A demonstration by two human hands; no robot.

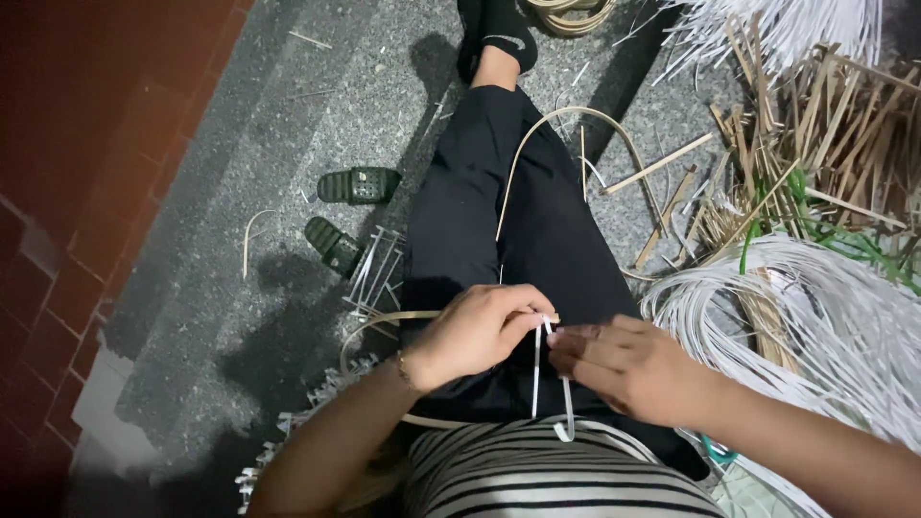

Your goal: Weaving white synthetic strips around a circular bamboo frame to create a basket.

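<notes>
Head view. The left hand (pixel 477 333) is curled closed, thumb and fingers pinching the top of a thin white plastic strip (pixel 537 369) together with a curved tan cane strip (pixel 389 326). The right hand (pixel 628 366) meets it from the other side, fingertips pressed together on the same white strip just beside the left thumb. The white strip hangs in two narrow tails from the pinch, over the lap and down to the striped black-and-white shirt (pixel 537 475). The tan cane loops out to the left of the lap and under the left wrist. The person sits on a grey speckled stone floor (pixel 288 144) with black-trousered legs (pixel 499 211) stretched forward. A pair of dark green slippers (pixel 347 206) lies left of the legs. A large coil of white plastic strips (pixel 815 307) lies to the right, near a pile of tan split cane pieces (pixel 825 125).
</notes>
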